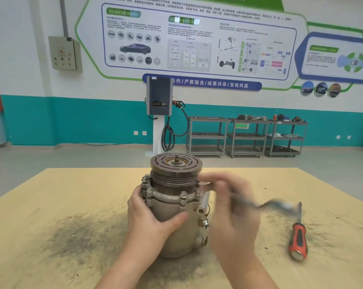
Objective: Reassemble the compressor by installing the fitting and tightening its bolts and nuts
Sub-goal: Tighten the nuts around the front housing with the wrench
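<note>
Compressor (176,205) stands upright on the worktop (51,205), roughly centre, pulley (176,163) end up with a short threaded shaft poking from the hub; bolted flange ring (170,197) sits just below the pulley grooves, several bolt heads visible round it.

Left hand (149,217) is on the compressor's left side, forearm coming up from the bottom edge; fingers wrap behind the body out of sight, thumb curled across the front just under the flange, gripping the housing.

Right hand (228,209) is just right of the compressor, level with the flange and pulley grooves, back of hand toward the camera, heavily motion-blurred; fingers are curled round a slim metal tool (259,203), its handle trailing away to the right; the working end near the compressor's upper right is too blurred to tell whether it touches a bolt.

Screwdriver (298,236) with red-and-black handle lies flat on the worktop well right of the compressor, untouched; dark smudge (82,234) on the worktop left of the compressor's base.
</note>
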Action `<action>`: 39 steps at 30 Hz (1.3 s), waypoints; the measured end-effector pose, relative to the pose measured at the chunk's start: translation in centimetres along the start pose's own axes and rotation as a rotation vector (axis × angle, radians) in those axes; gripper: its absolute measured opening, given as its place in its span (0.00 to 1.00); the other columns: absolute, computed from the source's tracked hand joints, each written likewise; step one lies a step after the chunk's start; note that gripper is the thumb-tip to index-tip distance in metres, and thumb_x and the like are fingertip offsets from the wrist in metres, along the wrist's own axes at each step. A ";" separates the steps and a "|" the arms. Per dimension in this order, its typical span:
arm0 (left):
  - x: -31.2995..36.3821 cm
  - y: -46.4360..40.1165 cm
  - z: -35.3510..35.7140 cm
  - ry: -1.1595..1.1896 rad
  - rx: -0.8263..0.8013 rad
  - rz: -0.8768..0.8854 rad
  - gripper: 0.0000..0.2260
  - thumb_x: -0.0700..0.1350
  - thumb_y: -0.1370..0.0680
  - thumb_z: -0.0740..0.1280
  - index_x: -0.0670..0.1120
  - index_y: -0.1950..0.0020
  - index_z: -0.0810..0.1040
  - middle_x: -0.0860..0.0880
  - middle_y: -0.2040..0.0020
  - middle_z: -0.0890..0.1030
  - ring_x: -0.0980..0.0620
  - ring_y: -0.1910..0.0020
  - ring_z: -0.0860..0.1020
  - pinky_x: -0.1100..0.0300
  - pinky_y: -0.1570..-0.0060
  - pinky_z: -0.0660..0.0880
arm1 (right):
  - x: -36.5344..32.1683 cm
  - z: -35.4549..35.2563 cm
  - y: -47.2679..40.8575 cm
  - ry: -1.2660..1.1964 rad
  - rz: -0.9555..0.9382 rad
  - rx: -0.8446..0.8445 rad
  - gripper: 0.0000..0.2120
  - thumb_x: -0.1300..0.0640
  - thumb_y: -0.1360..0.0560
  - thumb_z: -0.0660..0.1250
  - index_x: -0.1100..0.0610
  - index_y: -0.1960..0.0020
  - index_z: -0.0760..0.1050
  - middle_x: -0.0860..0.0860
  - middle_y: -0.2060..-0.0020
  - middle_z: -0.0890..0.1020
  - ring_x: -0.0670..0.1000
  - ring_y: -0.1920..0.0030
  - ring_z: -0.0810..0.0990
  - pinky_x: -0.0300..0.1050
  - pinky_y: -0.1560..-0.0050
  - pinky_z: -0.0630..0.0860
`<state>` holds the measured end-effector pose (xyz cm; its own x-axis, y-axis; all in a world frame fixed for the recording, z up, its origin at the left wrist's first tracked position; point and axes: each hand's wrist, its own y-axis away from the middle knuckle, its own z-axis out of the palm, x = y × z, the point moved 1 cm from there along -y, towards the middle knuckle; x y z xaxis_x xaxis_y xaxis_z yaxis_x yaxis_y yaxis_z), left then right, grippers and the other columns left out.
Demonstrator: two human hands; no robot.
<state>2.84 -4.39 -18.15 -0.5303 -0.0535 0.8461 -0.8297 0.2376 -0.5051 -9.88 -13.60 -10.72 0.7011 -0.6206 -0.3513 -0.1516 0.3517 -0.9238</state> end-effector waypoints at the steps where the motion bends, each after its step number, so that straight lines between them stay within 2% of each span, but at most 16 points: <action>1: -0.2 0.0 0.0 -0.019 -0.015 -0.008 0.49 0.74 0.51 0.73 0.69 0.36 0.54 0.60 0.37 0.62 0.55 0.33 0.65 0.54 0.32 0.65 | 0.1 -0.4 -0.5 -0.073 0.087 0.092 0.09 0.51 0.17 0.55 0.51 0.43 0.71 0.50 0.56 0.84 0.49 0.57 0.83 0.39 0.56 0.78; 4: -0.1 0.1 0.0 -0.029 -0.020 -0.026 0.50 0.77 0.52 0.71 0.68 0.35 0.53 0.62 0.39 0.60 0.56 0.33 0.64 0.56 0.32 0.63 | 0.9 -1.4 -1.6 -0.358 0.411 0.290 0.11 0.62 0.16 0.49 0.51 0.40 0.65 0.55 0.62 0.84 0.54 0.63 0.83 0.40 0.64 0.77; 7: 0.1 0.1 -0.2 -0.051 -0.021 -0.019 0.52 0.74 0.50 0.72 0.64 0.31 0.53 0.60 0.36 0.60 0.54 0.31 0.64 0.53 0.30 0.64 | 1.9 -1.9 -2.1 -0.541 0.618 0.387 0.15 0.67 0.17 0.48 0.51 0.40 0.65 0.54 0.66 0.82 0.54 0.67 0.82 0.41 0.71 0.75; 13: 0.7 0.3 -0.4 -0.056 -0.047 -0.047 0.55 0.73 0.49 0.72 0.62 0.28 0.51 0.59 0.34 0.60 0.54 0.30 0.63 0.53 0.29 0.63 | 3.4 -2.5 -2.3 -0.656 0.765 0.320 0.10 0.67 0.17 0.50 0.59 0.37 0.63 0.53 0.71 0.80 0.54 0.67 0.83 0.40 0.72 0.75; 15: 0.9 0.4 -0.5 -0.056 -0.062 -0.052 0.57 0.73 0.49 0.71 0.60 0.26 0.50 0.60 0.35 0.58 0.54 0.29 0.62 0.53 0.28 0.62 | 3.3 -2.3 -2.0 -0.600 0.704 0.309 0.08 0.64 0.16 0.50 0.59 0.39 0.64 0.52 0.70 0.80 0.53 0.66 0.83 0.40 0.69 0.77; 16: 1.0 0.4 -0.5 -0.061 -0.067 -0.053 0.57 0.73 0.49 0.71 0.59 0.26 0.50 0.61 0.35 0.58 0.54 0.29 0.61 0.53 0.28 0.62 | 3.0 -2.0 -1.7 -0.521 0.607 0.311 0.08 0.63 0.16 0.50 0.57 0.39 0.64 0.51 0.70 0.80 0.54 0.65 0.83 0.41 0.67 0.78; 18: 1.0 0.4 -0.5 -0.070 -0.069 -0.059 0.57 0.73 0.49 0.71 0.59 0.26 0.50 0.60 0.35 0.58 0.54 0.29 0.61 0.53 0.28 0.62 | 2.2 -1.1 -0.6 -0.277 0.301 0.277 0.07 0.60 0.16 0.51 0.55 0.40 0.64 0.50 0.67 0.80 0.54 0.64 0.82 0.43 0.63 0.78; 21: 0.7 0.4 -0.4 -0.071 -0.059 -0.044 0.54 0.76 0.50 0.71 0.65 0.30 0.50 0.60 0.35 0.58 0.55 0.31 0.61 0.56 0.31 0.62 | 1.4 0.5 1.2 0.018 -0.062 0.063 0.06 0.52 0.17 0.57 0.53 0.44 0.69 0.51 0.61 0.81 0.50 0.60 0.81 0.43 0.57 0.78; 23: 0.7 0.3 -0.2 -0.057 -0.027 -0.056 0.54 0.77 0.49 0.70 0.62 0.29 0.52 0.57 0.33 0.61 0.54 0.33 0.64 0.56 0.32 0.64 | 1.2 1.4 2.0 0.141 -0.148 -0.062 0.07 0.54 0.19 0.62 0.56 0.49 0.75 0.51 0.59 0.80 0.51 0.58 0.80 0.46 0.57 0.77; 26: 1.1 -0.3 0.1 0.047 0.053 -0.080 0.40 0.64 0.41 0.64 0.48 0.32 0.65 0.44 0.34 0.71 0.43 0.34 0.71 0.46 0.35 0.71 | 0.8 2.2 2.5 0.284 -0.208 -0.164 0.05 0.60 0.25 0.70 0.62 0.55 0.81 0.52 0.59 0.82 0.51 0.55 0.79 0.47 0.53 0.77; 27: 1.2 -0.4 0.1 0.069 0.052 -0.085 0.41 0.63 0.41 0.65 0.45 0.32 0.67 0.41 0.35 0.73 0.40 0.35 0.72 0.44 0.35 0.71 | 0.7 2.2 2.5 0.288 -0.209 -0.177 0.04 0.62 0.26 0.72 0.63 0.56 0.82 0.52 0.58 0.82 0.50 0.53 0.79 0.47 0.52 0.77; 29: 1.1 -0.4 0.1 0.055 0.025 -0.089 0.57 0.75 0.48 0.70 0.42 0.30 0.63 0.45 0.36 0.71 0.46 0.36 0.71 0.48 0.36 0.70 | 0.3 1.8 2.1 0.232 -0.198 -0.167 0.05 0.60 0.24 0.70 0.62 0.52 0.81 0.52 0.55 0.82 0.51 0.52 0.80 0.48 0.51 0.77; 30: 0.9 -0.2 0.0 0.002 0.023 -0.073 0.59 0.79 0.51 0.68 0.48 0.28 0.59 0.51 0.36 0.66 0.53 0.36 0.67 0.55 0.36 0.67 | 0.1 1.5 1.7 0.179 -0.170 -0.136 0.06 0.58 0.21 0.66 0.59 0.48 0.79 0.52 0.54 0.82 0.51 0.52 0.81 0.48 0.51 0.78; 32: 0.8 0.3 -0.1 -0.056 0.021 -0.053 0.55 0.75 0.50 0.71 0.60 0.29 0.53 0.60 0.37 0.60 0.60 0.37 0.62 0.59 0.35 0.62 | -0.3 0.8 0.7 0.030 -0.052 -0.024 0.07 0.55 0.18 0.57 0.53 0.42 0.71 0.51 0.54 0.83 0.50 0.54 0.82 0.41 0.54 0.78; 36: 0.7 0.4 0.0 -0.053 -0.022 -0.060 0.55 0.70 0.50 0.72 0.61 0.28 0.51 0.60 0.36 0.59 0.59 0.35 0.62 0.59 0.32 0.62 | 0.2 -0.6 -1.0 -0.298 0.336 0.271 0.10 0.61 0.17 0.50 0.50 0.39 0.64 0.56 0.57 0.83 0.56 0.61 0.84 0.41 0.65 0.78; 39: 0.9 0.3 -0.2 -0.049 -0.016 -0.055 0.57 0.69 0.50 0.72 0.56 0.26 0.52 0.58 0.35 0.60 0.57 0.34 0.63 0.58 0.32 0.62 | 0.8 -1.2 -1.7 -0.477 0.565 0.335 0.14 0.67 0.17 0.49 0.51 0.39 0.64 0.56 0.61 0.82 0.56 0.64 0.84 0.41 0.69 0.77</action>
<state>2.17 -4.21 -17.52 -0.4921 -0.1146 0.8629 -0.8553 0.2484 -0.4548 -9.89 -15.57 -9.64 0.8139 0.0528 -0.5785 -0.4080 0.7609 -0.5046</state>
